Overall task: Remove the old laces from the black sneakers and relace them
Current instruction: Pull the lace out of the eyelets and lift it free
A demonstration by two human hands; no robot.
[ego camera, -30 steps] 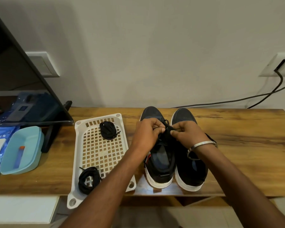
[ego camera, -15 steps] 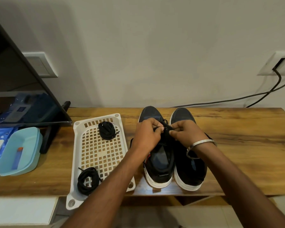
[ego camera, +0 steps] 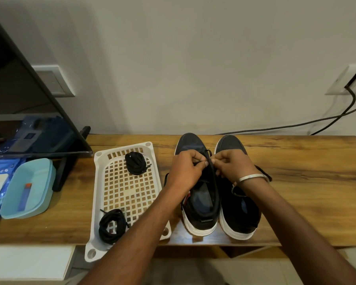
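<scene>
Two black sneakers with white soles stand side by side on the wooden table, toes toward the wall: the left sneaker and the right sneaker. Both my hands work over the left sneaker's lace area. My left hand pinches a black lace at the eyelets. My right hand, with a metal bangle on the wrist, pinches the same lace from the other side. A strand runs down over the shoe's opening. The eyelets are hidden under my fingers.
A white perforated tray lies left of the sneakers, holding two coiled black laces, one at the far end and one at the near end. A teal box and a monitor stand are at left. Cables run along the wall.
Both hands stay over the left sneaker. The lace strand now hangs longer, down across the shoe's opening; the fingers have shifted slightly.
</scene>
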